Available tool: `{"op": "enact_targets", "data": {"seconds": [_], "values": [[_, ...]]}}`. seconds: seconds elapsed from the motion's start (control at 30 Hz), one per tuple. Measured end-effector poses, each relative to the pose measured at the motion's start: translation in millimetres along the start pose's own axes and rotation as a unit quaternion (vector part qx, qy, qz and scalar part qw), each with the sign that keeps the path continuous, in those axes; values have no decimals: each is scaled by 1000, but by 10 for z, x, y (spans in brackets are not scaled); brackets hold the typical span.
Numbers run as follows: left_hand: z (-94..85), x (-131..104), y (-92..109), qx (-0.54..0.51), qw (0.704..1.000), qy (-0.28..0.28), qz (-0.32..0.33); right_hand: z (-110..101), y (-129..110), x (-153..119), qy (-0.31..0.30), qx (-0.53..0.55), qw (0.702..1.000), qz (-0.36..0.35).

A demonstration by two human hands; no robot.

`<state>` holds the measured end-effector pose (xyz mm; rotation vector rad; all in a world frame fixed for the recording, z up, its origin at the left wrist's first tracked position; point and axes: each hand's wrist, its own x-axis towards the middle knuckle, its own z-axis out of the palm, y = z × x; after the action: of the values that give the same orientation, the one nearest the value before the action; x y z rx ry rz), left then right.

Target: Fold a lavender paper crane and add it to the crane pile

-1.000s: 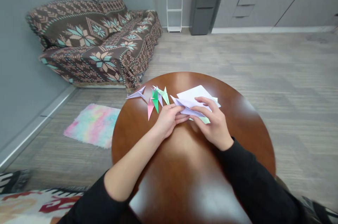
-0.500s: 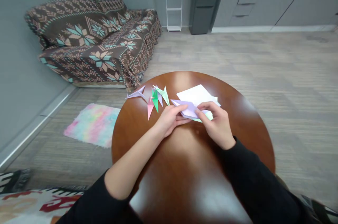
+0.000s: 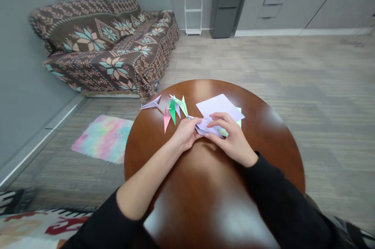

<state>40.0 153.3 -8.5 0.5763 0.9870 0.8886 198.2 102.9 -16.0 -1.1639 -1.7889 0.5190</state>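
My left hand [image 3: 188, 133] pinches the left part of a folded lilac paper [image 3: 210, 127] above the round brown table [image 3: 199, 186]. Over the paper's right part is my right hand [image 3: 231, 138], its fingers curved and spread, with the thumb at the lower edge and fingertips on or just above the top. Behind them lies a flat lilac sheet [image 3: 219, 104], with pale green paper [image 3: 224, 132] partly showing under it. To the left of my left hand are a pink folded paper figure [image 3: 166, 119], a green one [image 3: 172, 110], a pale green one [image 3: 183, 105] and a lilac one [image 3: 152, 103].
A sofa [image 3: 111, 45] with a patterned cover stands beyond the table at the left, and a pastel rug [image 3: 102, 138] lies on the floor. Grey cabinets [image 3: 293, 8] line the back right. A patterned cloth [image 3: 38, 227] shows at the lower left.
The folded lilac paper has tilted and moved slightly down and left. My right hand has shifted left and its fingers have spread from a pinch. The flat sheet behind now looks more lilac.
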Motion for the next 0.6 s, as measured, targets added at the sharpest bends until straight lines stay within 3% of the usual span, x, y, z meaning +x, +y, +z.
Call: {"op": "enact_targets", "data": {"seconds": [0.37, 0.6], "values": [[3, -56, 33, -67, 993, -89, -38, 7, 126, -1, 89, 48, 991, 82], [44, -100, 7, -118, 984, -121, 52, 23, 104, 13, 103, 144, 973, 150]]}}
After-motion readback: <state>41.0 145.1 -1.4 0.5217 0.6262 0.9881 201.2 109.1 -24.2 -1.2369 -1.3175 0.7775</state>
